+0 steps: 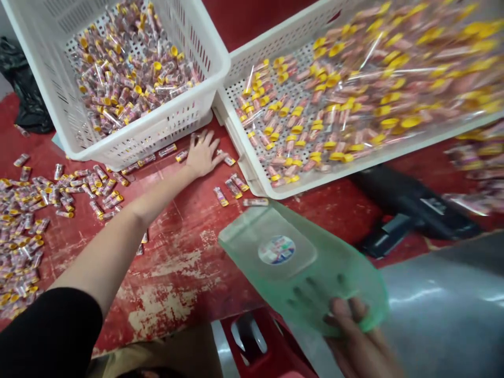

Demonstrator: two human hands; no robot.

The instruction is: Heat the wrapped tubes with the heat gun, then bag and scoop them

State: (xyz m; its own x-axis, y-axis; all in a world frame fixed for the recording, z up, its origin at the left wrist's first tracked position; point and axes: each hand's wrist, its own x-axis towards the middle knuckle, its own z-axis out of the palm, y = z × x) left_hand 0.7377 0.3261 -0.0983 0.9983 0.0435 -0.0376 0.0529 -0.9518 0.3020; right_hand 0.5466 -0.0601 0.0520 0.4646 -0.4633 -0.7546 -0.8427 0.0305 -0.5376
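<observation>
My left hand reaches out over the red table with its fingers spread, palm down, among a few small yellow-capped tubes near the corner between two white containers. No tube is clearly gripped by it. My right hand holds a translucent green plastic scoop by its rounded end, thumb on top and the other fingers showing dimly through the plastic. The scoop's flat edge points up and left, close to a tube lying below the corner of the tray.
A deep white basket at upper left and a shallow white tray at right hold many tubes. More tubes are spread at left. A black tool lies below the tray, and a black bag sits at far left.
</observation>
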